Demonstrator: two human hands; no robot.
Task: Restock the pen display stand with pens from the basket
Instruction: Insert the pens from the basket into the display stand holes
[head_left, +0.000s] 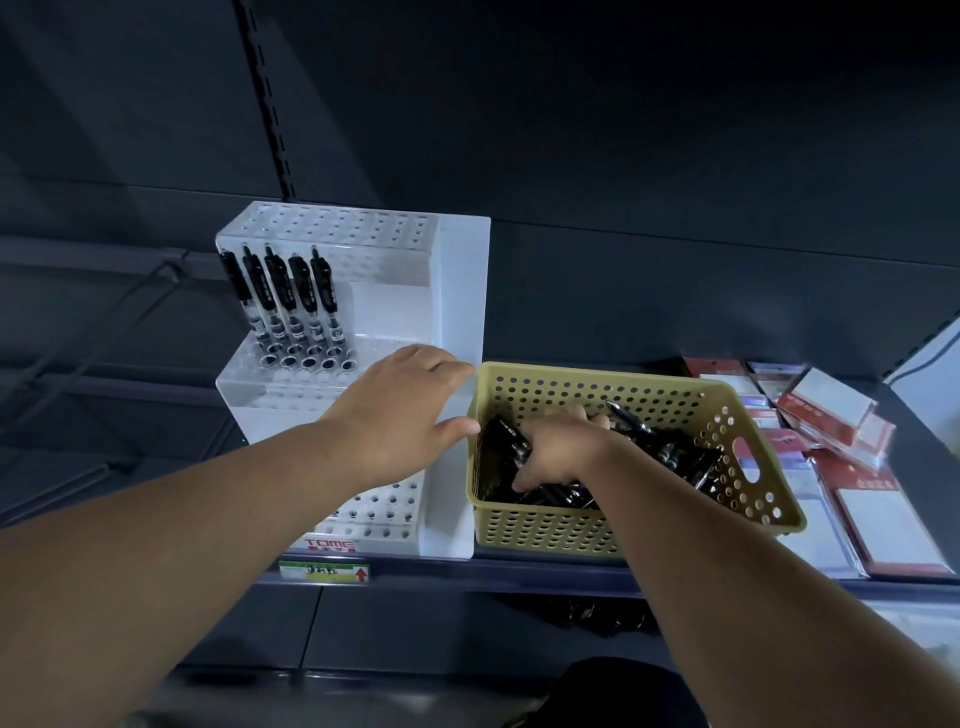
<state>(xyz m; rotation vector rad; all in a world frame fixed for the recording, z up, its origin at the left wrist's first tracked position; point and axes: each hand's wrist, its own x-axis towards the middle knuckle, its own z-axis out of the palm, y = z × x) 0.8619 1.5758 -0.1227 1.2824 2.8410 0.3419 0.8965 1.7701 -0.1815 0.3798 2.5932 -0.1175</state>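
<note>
Under the right hand: yellow perforated plastic basket holding a heap of loose black pens; it stands on the dark shop shelf.
Right hand: sunk in the basket, fingers curled round some pens; how many, I cannot tell.
Left hand: fingers relaxed and spread, holding nothing, thumb just beside the basket's left rim.
Beyond the left hand: white tiered plastic pen display stand, just beside the basket, with five upright black pens in one row.
Progress: early, I judge; most visible holes are vacant.
Right of the basket: red-and-white flat packets, clear of the work.
In the way: the left forearm covers the lower tiers.
</note>
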